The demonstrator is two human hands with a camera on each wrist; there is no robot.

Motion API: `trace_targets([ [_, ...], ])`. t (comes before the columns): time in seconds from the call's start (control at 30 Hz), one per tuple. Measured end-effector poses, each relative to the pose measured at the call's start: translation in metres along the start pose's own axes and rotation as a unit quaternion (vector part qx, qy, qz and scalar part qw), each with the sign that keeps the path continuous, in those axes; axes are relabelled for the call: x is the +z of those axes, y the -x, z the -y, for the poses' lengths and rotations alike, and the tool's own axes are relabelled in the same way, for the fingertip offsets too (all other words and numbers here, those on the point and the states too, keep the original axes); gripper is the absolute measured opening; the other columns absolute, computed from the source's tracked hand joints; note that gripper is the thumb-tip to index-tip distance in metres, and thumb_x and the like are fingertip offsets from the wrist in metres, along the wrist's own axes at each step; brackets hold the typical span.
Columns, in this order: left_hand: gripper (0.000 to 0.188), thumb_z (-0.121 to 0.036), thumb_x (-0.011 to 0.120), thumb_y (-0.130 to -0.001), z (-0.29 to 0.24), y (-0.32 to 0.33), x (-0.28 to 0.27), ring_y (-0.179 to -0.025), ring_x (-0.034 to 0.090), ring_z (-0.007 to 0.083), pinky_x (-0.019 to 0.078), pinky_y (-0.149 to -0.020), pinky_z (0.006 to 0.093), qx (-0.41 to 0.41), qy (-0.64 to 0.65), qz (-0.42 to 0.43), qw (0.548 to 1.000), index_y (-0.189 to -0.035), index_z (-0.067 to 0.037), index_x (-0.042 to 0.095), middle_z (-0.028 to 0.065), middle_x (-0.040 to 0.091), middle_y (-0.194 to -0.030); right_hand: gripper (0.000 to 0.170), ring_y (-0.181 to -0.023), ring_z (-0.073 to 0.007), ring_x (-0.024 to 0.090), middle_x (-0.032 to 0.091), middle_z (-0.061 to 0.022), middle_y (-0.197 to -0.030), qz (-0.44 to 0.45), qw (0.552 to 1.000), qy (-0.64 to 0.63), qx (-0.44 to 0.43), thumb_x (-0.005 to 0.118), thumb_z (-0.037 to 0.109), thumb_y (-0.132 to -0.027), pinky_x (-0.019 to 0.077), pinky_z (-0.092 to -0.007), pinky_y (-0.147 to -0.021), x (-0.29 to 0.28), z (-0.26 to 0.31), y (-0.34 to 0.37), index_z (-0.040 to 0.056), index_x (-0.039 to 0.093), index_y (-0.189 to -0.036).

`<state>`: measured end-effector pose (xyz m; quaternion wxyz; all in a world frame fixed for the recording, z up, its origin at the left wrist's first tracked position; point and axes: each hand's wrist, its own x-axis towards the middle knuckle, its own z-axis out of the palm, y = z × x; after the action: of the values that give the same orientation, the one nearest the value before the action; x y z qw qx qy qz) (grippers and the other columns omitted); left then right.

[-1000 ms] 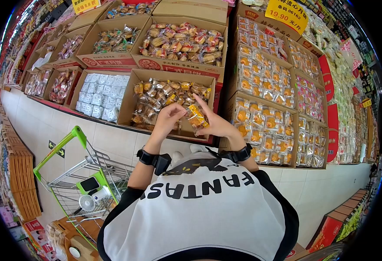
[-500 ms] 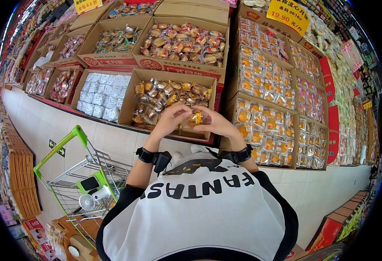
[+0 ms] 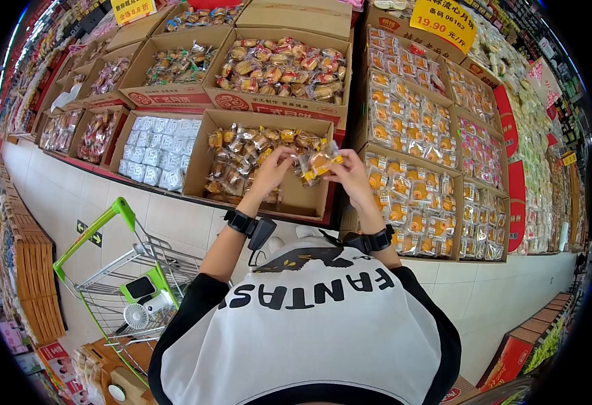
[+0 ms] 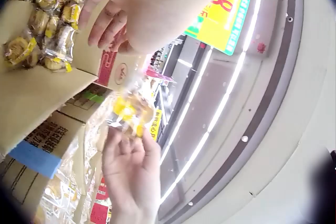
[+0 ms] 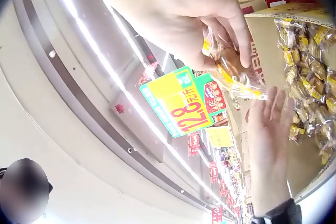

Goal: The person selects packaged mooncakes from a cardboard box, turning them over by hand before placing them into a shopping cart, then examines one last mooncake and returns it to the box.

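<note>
A mooncake in a clear wrapper with yellow bands [image 3: 319, 164] is up over the near carton [image 3: 302, 199], which contains many similar packets. My right hand [image 3: 351, 179] pinches its right side between thumb and fingers, as the right wrist view also shows [image 5: 231, 69]. My left hand [image 3: 274, 169] is at the packet's left edge, fingers loosely bent in the left wrist view [image 4: 121, 11]. From the right wrist, the left hand [image 5: 270, 124] appears with fairly straight fingers right by the wrapper's corner.
Left of the near carton is one of white-wrapped packets [image 3: 154, 145]; behind stands a carton of red-and-yellow packets [image 3: 282, 67]. Orange-centred packets [image 3: 410, 196] fill boxes to the right. A green-handled shopping cart [image 3: 124, 209] with a small white fan [image 3: 136, 315] stands at my left.
Both hands were close around the packet lower over the carton. They have moved apart and slightly up, and the packet has turned and shifted right with the right hand.
</note>
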<state>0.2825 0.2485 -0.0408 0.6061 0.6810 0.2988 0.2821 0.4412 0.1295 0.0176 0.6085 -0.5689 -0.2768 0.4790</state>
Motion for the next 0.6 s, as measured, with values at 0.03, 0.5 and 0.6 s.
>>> trace_targets([
  [0.03, 0.018, -0.009, 0.047, -0.081, 0.011, -0.001, -0.002, -0.076, 0.052, 0.0122, 0.0421, -0.067, 0.0237, -0.025, -0.025, 0.014, 0.999, -0.098, -0.002, 0.05, 0.0053, 0.054, -0.082, 0.02, -0.079, -0.0145, 0.056, 0.053, -0.0094, -0.089, 0.0, 1.0, 0.0, 0.0, 0.054, 0.004, -0.078, 0.0512, -0.0261, -0.061, -0.002, 0.0, -0.002, 0.0013, 0.042, -0.094],
  [0.5, 0.024, -0.019, 0.051, -0.072, 0.098, -0.039, 0.027, -0.077, 0.057, 0.0254, 0.0438, -0.068, 0.0335, -0.132, -0.228, 0.141, 0.954, -0.085, 0.0, 0.058, 0.0165, 0.059, -0.083, 0.026, -0.078, -0.0178, 0.057, 0.054, -0.0104, -0.091, -0.104, 0.985, -0.132, -0.039, 0.051, 0.008, -0.08, 0.0514, -0.0314, -0.065, -0.014, 0.003, -0.002, 0.0014, 0.038, -0.101],
  [0.6, 0.023, -0.014, 0.048, -0.074, 0.125, -0.045, 0.034, -0.079, 0.056, 0.0201, 0.0439, -0.069, 0.0297, -0.179, -0.255, 0.163, 0.936, -0.088, 0.0, 0.059, 0.013, 0.06, -0.087, 0.027, -0.081, -0.0175, 0.056, 0.054, -0.0101, -0.092, -0.116, 0.983, -0.138, -0.043, 0.051, 0.007, -0.08, 0.0512, -0.0315, -0.066, -0.014, 0.007, 0.0, 0.0012, 0.038, -0.103],
])
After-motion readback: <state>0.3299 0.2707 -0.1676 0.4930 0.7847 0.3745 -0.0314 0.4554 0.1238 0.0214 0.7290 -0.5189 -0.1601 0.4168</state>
